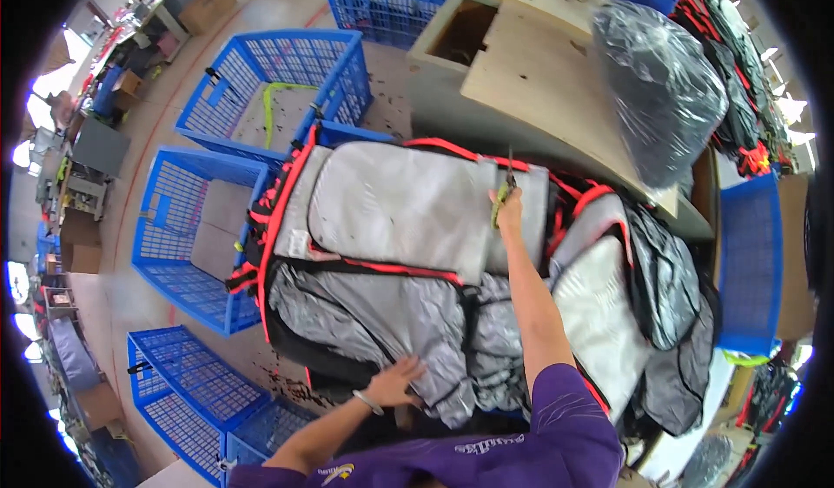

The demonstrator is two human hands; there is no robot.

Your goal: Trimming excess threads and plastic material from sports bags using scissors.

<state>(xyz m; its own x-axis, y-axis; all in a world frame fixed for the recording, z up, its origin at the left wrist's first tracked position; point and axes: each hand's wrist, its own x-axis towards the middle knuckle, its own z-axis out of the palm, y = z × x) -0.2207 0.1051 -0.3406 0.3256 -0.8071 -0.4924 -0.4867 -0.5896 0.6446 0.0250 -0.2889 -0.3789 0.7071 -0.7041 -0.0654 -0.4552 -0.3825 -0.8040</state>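
A large piece of bag sewing lies spread in front of me, a silver-grey bag (391, 197) with red piping and black edges. My right hand (510, 208) is stretched out over its far part, closed around scissors (498, 203) with yellow-green handles. Their blades point away from me, above the silver panel. On the near left, my left hand (395, 384) lies with fingers spread on crinkled grey lining fabric (408, 314). More silver pieces with red trim (599, 301) are heaped to the right of my right forearm.
Blue plastic crates (200, 236) stand along the left, some with grey panels inside. Beyond the bag is a wooden board (547, 79) on a worktable. A black plastic-wrapped bundle (660, 88) leans at the far right, above another blue crate (749, 262). Scraps litter the floor.
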